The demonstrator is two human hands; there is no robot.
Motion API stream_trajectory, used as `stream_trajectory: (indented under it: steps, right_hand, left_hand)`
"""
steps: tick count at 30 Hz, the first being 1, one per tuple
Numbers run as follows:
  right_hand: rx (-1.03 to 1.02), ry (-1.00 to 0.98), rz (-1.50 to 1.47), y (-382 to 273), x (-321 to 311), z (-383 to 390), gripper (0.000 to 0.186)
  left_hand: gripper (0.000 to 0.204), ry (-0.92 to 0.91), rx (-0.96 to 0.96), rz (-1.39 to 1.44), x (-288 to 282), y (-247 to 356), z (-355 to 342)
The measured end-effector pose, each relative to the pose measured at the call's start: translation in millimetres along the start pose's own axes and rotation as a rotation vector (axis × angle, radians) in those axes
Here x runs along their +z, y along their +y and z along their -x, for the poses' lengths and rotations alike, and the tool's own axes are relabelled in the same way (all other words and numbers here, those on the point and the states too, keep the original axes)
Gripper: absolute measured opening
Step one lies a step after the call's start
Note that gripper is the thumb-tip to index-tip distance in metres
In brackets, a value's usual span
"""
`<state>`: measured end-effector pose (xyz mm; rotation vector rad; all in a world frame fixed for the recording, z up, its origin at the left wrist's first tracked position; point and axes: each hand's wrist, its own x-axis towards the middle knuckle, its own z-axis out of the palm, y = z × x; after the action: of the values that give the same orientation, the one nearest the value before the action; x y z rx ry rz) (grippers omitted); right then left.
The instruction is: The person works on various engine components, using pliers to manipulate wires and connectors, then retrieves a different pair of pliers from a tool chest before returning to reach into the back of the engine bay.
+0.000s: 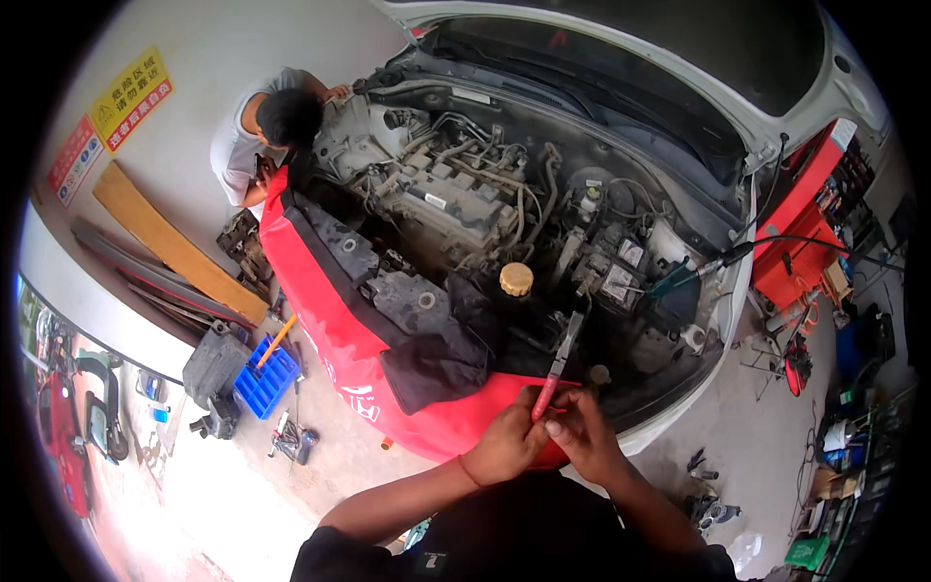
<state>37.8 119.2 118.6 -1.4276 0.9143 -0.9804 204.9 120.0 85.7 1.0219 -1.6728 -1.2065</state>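
In front of my body, over the front edge of a car's engine bay, I hold a slim hand tool [561, 364] with a red handle and a grey metal upper part. Its far end points up toward the engine; the exact kind is unclear. My left hand [509, 438] is closed round the lower handle. The fingers of my right hand [585, 436] are bent against the handle from the other side. Beneath lies a red fender cover [335, 354] with a bunched black cloth [436, 359] on it. A yellowish round cap [516, 279] sits on the engine [451, 199] beyond.
At the far left another person [276, 126] leans over the bay. A teal light or tool with a cable [674, 281] rests at the right, by the battery [624, 276]. The raised hood [679, 44] hangs above. A blue tray [267, 378] and loose parts [294, 439] lie on the floor.
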Motion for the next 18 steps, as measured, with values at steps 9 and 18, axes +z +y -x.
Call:
stream_trajectory:
  steps: [9, 18]
  right_hand:
    - [0.298, 0.388, -0.470, 18.2, -104.5, 24.4, 0.025]
    - [0.114, -0.111, 1.090, 29.7, -151.1, -37.2, 0.046]
  left_hand:
    - [0.055, -0.239, 0.157, -0.343, 46.7, 16.9, -43.8]
    - [0.021, -0.022, -0.523, 1.128, 91.9, -82.1, -136.6]
